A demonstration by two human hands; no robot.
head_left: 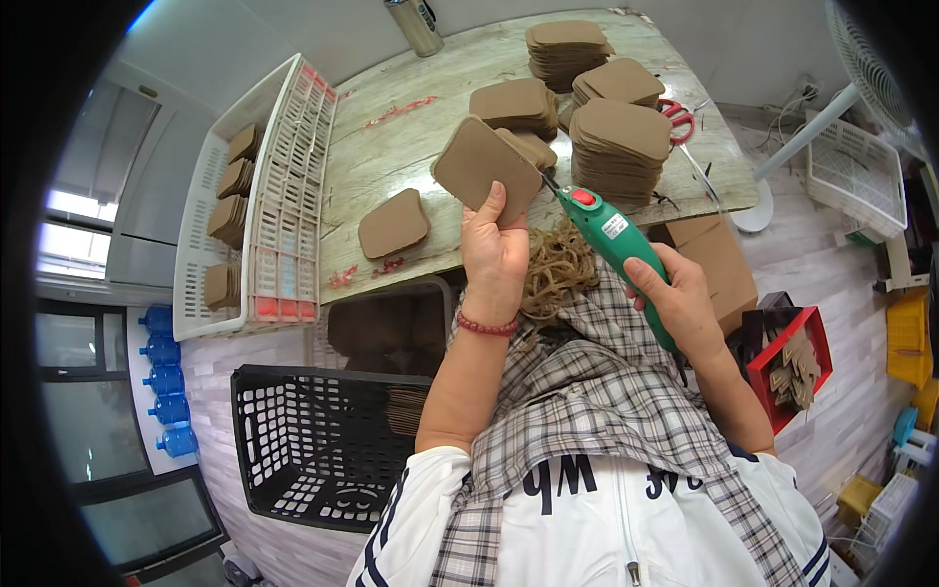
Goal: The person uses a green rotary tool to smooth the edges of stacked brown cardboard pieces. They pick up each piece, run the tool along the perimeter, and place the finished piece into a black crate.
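Observation:
My left hand (496, 245) grips a flat brown pad (486, 168) with rounded corners, thumb on its upper face, over the table's front edge. My right hand (675, 298) is wrapped round a green handheld power tool (618, 242) with a red button. Its thin dark tip is at the pad's right edge; I cannot tell whether they touch. Tangled tan strips (562, 271) lie on my checked apron below. On the table a small pile of similar pads (394, 225) sits to the left, and taller stacks of pads (616, 147) stand behind and to the right.
Red-handled scissors (677, 121) lie beside the stacks. A white crate (284, 196) with pads stands left, a black crate (293, 440) below it. A cardboard box (714, 259), a red box (817, 342) and a fan (875, 68) are right. A metal flask (416, 27) stands at the back.

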